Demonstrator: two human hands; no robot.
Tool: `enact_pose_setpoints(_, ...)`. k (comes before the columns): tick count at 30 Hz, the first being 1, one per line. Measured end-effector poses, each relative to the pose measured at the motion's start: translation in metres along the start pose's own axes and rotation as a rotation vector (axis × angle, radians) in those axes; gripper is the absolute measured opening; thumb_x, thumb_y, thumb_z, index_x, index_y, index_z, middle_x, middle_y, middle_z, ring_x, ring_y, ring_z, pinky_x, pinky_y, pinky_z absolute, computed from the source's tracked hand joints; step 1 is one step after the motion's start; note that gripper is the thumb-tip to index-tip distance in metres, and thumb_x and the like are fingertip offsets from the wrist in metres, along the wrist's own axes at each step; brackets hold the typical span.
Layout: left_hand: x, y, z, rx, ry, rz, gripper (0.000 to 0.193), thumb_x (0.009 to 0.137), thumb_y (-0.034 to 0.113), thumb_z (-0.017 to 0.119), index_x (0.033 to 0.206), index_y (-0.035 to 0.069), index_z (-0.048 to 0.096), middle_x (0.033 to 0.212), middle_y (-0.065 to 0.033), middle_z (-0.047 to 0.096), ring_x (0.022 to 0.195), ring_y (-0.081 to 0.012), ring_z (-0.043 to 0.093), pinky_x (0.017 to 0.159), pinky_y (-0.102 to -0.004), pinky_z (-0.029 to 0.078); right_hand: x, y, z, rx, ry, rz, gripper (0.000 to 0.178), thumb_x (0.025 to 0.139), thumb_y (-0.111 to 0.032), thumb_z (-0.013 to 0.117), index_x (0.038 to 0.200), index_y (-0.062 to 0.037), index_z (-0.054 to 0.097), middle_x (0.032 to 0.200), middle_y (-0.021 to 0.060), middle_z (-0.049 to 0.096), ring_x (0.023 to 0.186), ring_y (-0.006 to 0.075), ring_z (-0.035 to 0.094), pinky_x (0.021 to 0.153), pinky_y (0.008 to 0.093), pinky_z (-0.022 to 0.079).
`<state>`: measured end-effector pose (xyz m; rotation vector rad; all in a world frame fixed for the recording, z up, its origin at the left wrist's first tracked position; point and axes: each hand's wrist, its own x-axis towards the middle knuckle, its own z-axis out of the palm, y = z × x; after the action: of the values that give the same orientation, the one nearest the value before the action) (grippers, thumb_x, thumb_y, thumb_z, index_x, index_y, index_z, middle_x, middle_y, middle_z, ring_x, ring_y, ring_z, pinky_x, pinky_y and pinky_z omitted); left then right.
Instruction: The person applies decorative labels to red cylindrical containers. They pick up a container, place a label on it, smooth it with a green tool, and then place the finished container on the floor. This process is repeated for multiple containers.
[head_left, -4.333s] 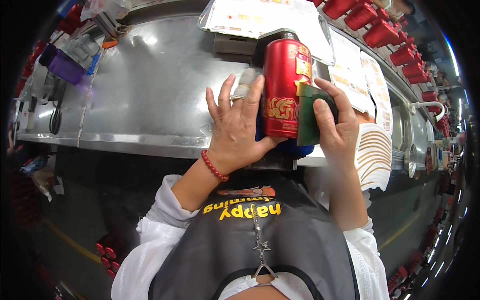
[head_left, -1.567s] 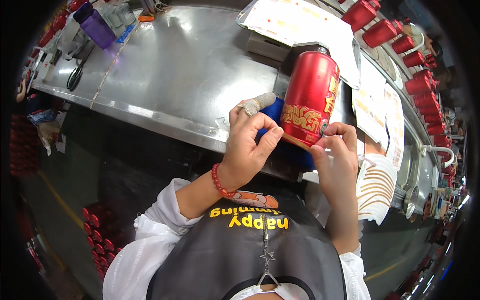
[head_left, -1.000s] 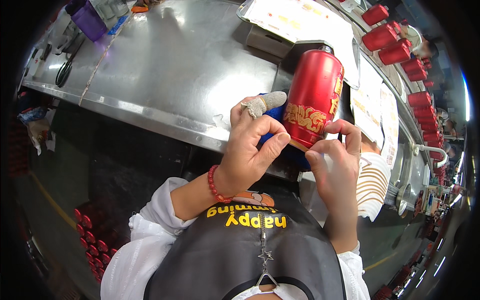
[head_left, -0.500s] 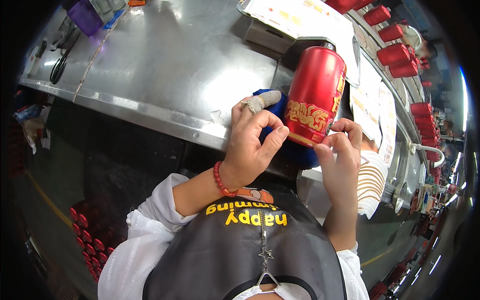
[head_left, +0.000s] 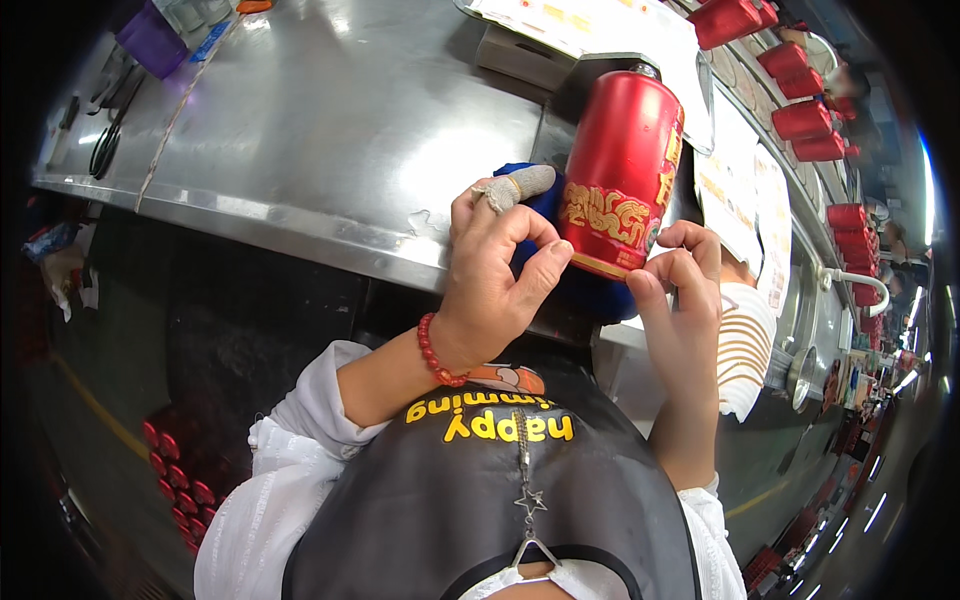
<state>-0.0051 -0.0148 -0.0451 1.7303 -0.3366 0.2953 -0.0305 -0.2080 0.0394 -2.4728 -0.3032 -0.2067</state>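
Observation:
A glossy red bottle [head_left: 622, 140] lies tilted on a blue cloth pad [head_left: 601, 303], its neck pointing away from me. A band of gold dragon decoration [head_left: 606, 214] runs round its lower part, above a thin gold line. My left hand [head_left: 500, 255] is at the bottle's lower left edge, thumb and forefinger pinched together. A grey cloth cover [head_left: 515, 187] wraps one of its fingers. My right hand [head_left: 685, 290] is at the lower right edge, its thumb and fingertips also drawn together. What either pinch holds is too small to make out.
The steel worktop [head_left: 330, 110] stretches left, with a purple cup [head_left: 152, 40] and black scissors [head_left: 112, 130] far off. Printed sheets [head_left: 735, 195] lie right of the bottle. More red bottles [head_left: 800, 120] line a conveyor at the right; others [head_left: 180, 470] stand low at left.
The bottle and worktop appear slightly higher and further left in the view. Both hands keep their pinched pose at the bottle's lower edge, with hardly any shift against it.

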Motion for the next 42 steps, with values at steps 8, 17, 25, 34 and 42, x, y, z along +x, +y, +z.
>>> enact_pose_setpoints(8,0.001,0.003,0.001,-0.005,-0.021,0.002,0.015,0.09,0.021,0.071,0.089,0.007,0.065,0.134,-0.0188,0.06,0.126,-0.0359,0.043,0.113,-0.0478,0.027,-0.003,0.006,0.0,0.03,0.004,0.02,0.025,0.092,-0.02,0.072,0.083,-0.0001,0.059,0.104,0.018,0.054,0.103,0.0303,0.053,0.084,0.0377,0.046)
enact_pose_setpoints(17,0.003,-0.001,-0.003,0.086,-0.001,0.065,0.014,0.088,0.018,0.071,0.087,0.007,0.064,0.133,-0.0206,0.06,0.124,-0.0371,0.045,0.113,-0.0482,0.028,0.001,0.006,0.006,0.04,0.012,0.009,0.027,0.092,-0.021,0.073,0.082,-0.0002,0.058,0.103,0.0174,0.054,0.104,0.0302,0.052,0.085,0.0379,0.045)
enact_pose_setpoints(25,0.003,-0.002,-0.002,0.074,0.029,0.07,0.013,0.087,0.018,0.071,0.086,0.007,0.064,0.129,-0.0204,0.061,0.124,-0.0393,0.045,0.111,-0.0492,0.03,0.0,0.008,0.009,0.031,0.025,0.018,0.029,0.092,-0.023,0.073,0.082,-0.0005,0.057,0.106,0.0177,0.052,0.104,0.0303,0.052,0.086,0.0377,0.045)
enact_pose_setpoints(34,-0.005,-0.011,-0.007,0.147,0.061,-0.012,0.009,0.088,0.016,0.07,0.087,0.009,0.064,0.114,-0.0148,0.066,0.12,-0.0358,0.047,0.11,-0.0492,0.03,-0.001,0.008,0.012,0.025,0.035,0.009,0.032,0.093,-0.026,0.073,0.082,-0.0004,0.057,0.106,0.0166,0.051,0.103,0.029,0.051,0.086,0.0371,0.045)
enact_pose_setpoints(42,-0.036,-0.009,-0.011,0.348,0.022,0.345,0.042,0.083,0.01,0.07,0.125,0.016,0.073,0.119,0.001,0.073,0.123,-0.0205,0.051,0.115,-0.047,0.022,-0.001,0.01,0.012,0.02,0.033,-0.019,0.034,0.093,-0.028,0.073,0.082,-0.0008,0.056,0.106,0.0157,0.05,0.101,0.028,0.05,0.084,0.0361,0.045)
